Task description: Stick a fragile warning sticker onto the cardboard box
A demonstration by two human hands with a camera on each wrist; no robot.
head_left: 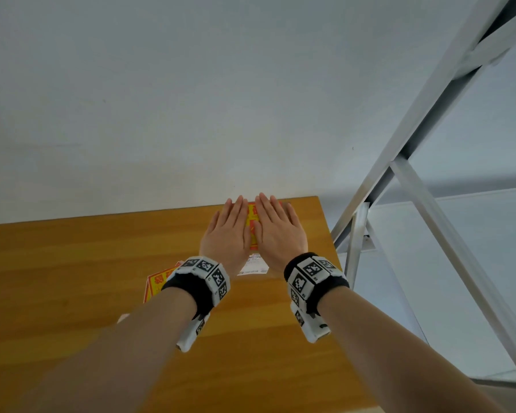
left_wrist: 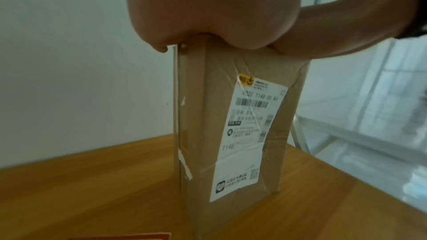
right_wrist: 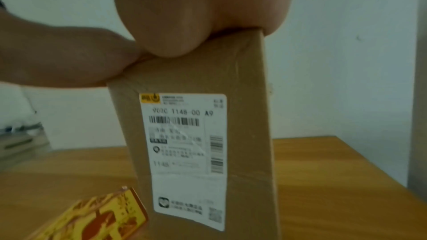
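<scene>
pressing flat with both open grips, left hand (head_left: 227, 231) and right hand (head_left: 277, 229) on the fragile sticker (head_left: 253, 217) atop the cardboard box (left_wrist: 233, 127), which stands on the bench (head_left: 72, 263)

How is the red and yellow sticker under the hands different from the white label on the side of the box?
The fragile sticker is red and yellow; the shipping label is white with black barcodes. The sticker lies on the top of the cardboard box, while the label sits on an upright side. The left hand and right hand lie flat over the sticker; nothing touches the label. Both are on the same box.
</scene>
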